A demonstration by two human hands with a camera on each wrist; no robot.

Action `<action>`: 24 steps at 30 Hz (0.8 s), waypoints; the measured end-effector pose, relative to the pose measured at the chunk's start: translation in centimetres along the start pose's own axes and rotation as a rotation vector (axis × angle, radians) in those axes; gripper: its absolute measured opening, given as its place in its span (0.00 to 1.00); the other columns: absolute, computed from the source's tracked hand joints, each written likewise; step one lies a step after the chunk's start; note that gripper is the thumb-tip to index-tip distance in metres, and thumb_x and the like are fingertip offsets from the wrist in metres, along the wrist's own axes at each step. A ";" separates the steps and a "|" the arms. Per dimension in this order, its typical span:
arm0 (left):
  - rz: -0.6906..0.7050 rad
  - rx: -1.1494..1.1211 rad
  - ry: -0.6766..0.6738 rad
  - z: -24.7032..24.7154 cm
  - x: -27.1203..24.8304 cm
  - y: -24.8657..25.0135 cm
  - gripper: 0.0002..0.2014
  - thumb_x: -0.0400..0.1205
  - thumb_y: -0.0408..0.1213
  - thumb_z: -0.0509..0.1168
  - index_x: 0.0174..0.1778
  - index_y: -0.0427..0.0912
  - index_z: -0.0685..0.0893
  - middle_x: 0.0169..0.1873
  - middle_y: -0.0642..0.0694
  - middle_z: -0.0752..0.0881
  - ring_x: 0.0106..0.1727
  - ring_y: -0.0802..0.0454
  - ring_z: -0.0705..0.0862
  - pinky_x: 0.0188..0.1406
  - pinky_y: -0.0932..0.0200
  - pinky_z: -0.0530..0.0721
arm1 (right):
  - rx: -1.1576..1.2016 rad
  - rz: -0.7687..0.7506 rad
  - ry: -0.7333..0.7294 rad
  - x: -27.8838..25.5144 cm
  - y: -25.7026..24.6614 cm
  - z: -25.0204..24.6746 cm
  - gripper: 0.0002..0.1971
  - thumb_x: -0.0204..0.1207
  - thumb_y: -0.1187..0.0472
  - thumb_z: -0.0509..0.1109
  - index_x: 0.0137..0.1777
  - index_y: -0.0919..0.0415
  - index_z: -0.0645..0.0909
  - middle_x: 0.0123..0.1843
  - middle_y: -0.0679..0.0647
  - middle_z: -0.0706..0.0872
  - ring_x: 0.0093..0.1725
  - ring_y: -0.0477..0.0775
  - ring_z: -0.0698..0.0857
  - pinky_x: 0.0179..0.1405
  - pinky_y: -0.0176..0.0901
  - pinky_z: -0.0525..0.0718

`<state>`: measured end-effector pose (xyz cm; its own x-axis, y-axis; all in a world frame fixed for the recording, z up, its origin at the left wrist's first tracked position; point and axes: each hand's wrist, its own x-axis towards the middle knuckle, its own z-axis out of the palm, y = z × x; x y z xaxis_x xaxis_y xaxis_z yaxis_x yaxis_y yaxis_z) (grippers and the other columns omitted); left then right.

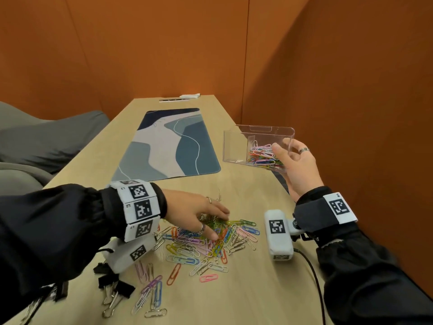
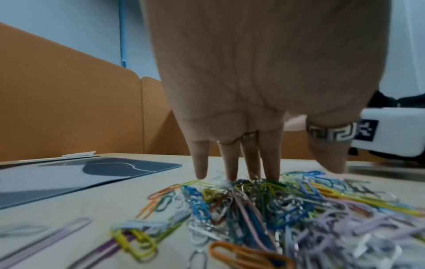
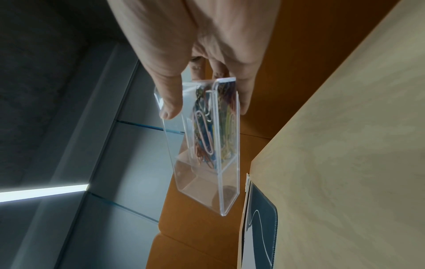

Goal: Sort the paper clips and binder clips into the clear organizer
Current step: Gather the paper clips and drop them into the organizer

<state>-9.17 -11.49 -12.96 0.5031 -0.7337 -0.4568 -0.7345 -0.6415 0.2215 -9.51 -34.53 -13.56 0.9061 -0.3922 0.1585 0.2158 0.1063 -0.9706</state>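
A heap of coloured paper clips (image 1: 210, 240) (image 2: 264, 203) lies spread on the wooden table. My left hand (image 1: 218, 225) (image 2: 282, 172) is over it, straight fingers (image 2: 230, 163) pointing down with their tips in the heap and the thumb at the side. Black binder clips (image 1: 117, 289) lie near the front left edge, partly under my left sleeve. My right hand (image 1: 289, 148) (image 3: 207, 111) holds the clear organizer (image 1: 246, 146) (image 3: 207, 182) tilted above the table's right side, thumb on one wall and fingers on the other. One of its compartments holds several paper clips (image 1: 264, 158) (image 3: 207, 134).
A blue and grey desk mat (image 1: 168, 144) (image 2: 69, 174) (image 3: 260, 227) covers the table's middle. A white cloth (image 1: 189, 96) lies at the far end. Orange walls close the back and right. A grey chair (image 1: 35, 141) stands at the left. A cable (image 1: 311, 273) trails near the right edge.
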 end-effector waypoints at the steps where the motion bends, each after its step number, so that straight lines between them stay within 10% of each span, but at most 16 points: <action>1: -0.001 -0.008 0.004 -0.1 -0.5 -0.2 0.26 0.82 0.51 0.62 0.77 0.51 0.70 0.79 0.59 0.64 0.79 0.62 0.60 0.71 0.70 0.56 | 0.001 0.001 0.000 0.0 0.0 0.1 0.21 0.75 0.59 0.73 0.66 0.56 0.72 0.56 0.59 0.85 0.54 0.56 0.87 0.61 0.56 0.84; 7: -0.176 -0.014 0.309 -1.0 -1.7 -2.8 0.23 0.83 0.50 0.60 0.74 0.50 0.72 0.73 0.52 0.73 0.71 0.54 0.72 0.63 0.66 0.66 | -0.054 -0.009 -0.023 -0.2 0.0 0.5 0.22 0.76 0.58 0.72 0.68 0.57 0.72 0.58 0.59 0.85 0.58 0.58 0.86 0.64 0.57 0.82; 13: -0.339 -0.084 0.205 -0.9 -0.4 -3.2 0.32 0.79 0.57 0.63 0.76 0.45 0.69 0.68 0.47 0.75 0.64 0.51 0.77 0.64 0.60 0.73 | -0.121 -0.039 -0.057 -0.3 0.2 0.4 0.22 0.77 0.57 0.70 0.69 0.58 0.71 0.50 0.50 0.84 0.45 0.43 0.85 0.43 0.32 0.84; 24: -0.215 -0.135 0.199 0.3 1.2 -1.9 0.25 0.68 0.51 0.78 0.57 0.46 0.80 0.41 0.57 0.79 0.41 0.60 0.76 0.37 0.73 0.71 | -0.142 -0.004 -0.080 -0.2 0.5 0.7 0.20 0.74 0.55 0.73 0.63 0.51 0.72 0.60 0.59 0.84 0.60 0.59 0.84 0.66 0.59 0.80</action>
<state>-7.28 -11.04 -14.13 0.7290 -0.5990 -0.3313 -0.5416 -0.8007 0.2561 -9.31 -33.76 -14.00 0.9328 -0.3174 0.1705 0.1708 -0.0270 -0.9849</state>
